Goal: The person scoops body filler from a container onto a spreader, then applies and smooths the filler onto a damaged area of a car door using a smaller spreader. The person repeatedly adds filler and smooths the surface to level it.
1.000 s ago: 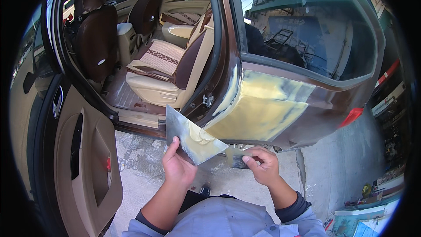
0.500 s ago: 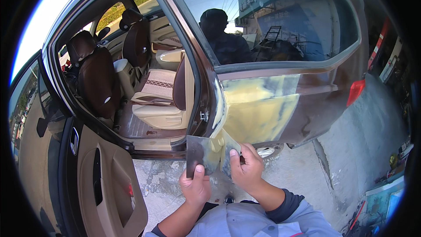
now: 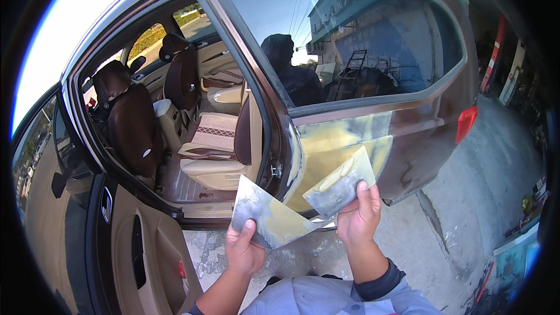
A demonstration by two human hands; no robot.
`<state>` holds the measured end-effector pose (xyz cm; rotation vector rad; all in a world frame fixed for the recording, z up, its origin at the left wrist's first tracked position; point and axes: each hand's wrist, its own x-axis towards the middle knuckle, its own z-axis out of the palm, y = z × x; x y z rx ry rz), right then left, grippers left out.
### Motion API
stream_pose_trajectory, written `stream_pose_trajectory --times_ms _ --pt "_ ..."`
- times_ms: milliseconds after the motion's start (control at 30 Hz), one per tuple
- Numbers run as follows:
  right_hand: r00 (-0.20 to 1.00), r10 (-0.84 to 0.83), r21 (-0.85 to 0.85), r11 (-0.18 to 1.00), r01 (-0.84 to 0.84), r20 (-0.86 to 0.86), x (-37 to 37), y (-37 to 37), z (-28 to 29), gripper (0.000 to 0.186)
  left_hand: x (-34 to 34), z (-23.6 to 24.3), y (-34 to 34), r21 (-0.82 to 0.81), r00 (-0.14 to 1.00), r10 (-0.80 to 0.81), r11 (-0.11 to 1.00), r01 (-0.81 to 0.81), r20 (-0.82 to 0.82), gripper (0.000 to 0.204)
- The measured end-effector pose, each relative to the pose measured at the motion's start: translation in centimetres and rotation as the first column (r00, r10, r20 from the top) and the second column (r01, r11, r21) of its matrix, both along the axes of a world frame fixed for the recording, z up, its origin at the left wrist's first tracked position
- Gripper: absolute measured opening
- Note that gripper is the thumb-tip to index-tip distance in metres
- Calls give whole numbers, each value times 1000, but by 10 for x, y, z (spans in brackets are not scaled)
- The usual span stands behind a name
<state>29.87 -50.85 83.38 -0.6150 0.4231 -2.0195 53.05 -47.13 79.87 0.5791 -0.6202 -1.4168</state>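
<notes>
My left hand [image 3: 245, 251] is closed on a flat grey putty plate [image 3: 265, 217], thumb on top, with yellow putty smeared over it. In my right hand [image 3: 359, 221] is a smaller putty spreader [image 3: 341, 184], also gripped under the thumb; a thicker ridge of yellow putty lies along its upper part. The two are tilted apart, their lower corners close together. Behind them is the brown car's rear quarter panel [image 3: 376, 125], with a broad patch of yellow filler [image 3: 321, 146] whose edges are sanded pale grey. Neither tool visibly touches the panel.
The rear door [image 3: 157, 245] stands wide open at left, beside the doorway with beige and brown seats [image 3: 216, 134]. A red tail light [image 3: 466, 123] is at right. Cracked concrete floor [image 3: 420, 239] lies below; assorted shop items [image 3: 519, 256] stand at far right.
The plate and spreader, close together before, are now spread apart. My right hand has moved up and right, turning the spreader's putty-covered face upward. My left hand has shifted slightly left and down.
</notes>
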Motion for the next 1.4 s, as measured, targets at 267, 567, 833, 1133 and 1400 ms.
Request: stream_pose_trajectory --times_ms 267,567,833,1133,1400 --pt "411 77 -51 956 -290 -908 30 26 24 28 45 36 -14 -55 995 52 997 -57 -88 37" --pt "117 -529 -515 847 131 -841 106 52 45 47 51 48 5 -280 975 221 935 -219 -24 26" --pt "35 -532 -526 845 97 -846 126 71 41 57 80 39 14 -431 977 210 886 -173 40 32" --pt "-33 -522 -522 844 126 -852 143 79 44 57 86 47 26 -335 968 252 912 -236 4 22" --pt "-46 -524 -525 842 123 -851 165 82 36 53 102 33 28 -475 977 199 869 -139 79 27"
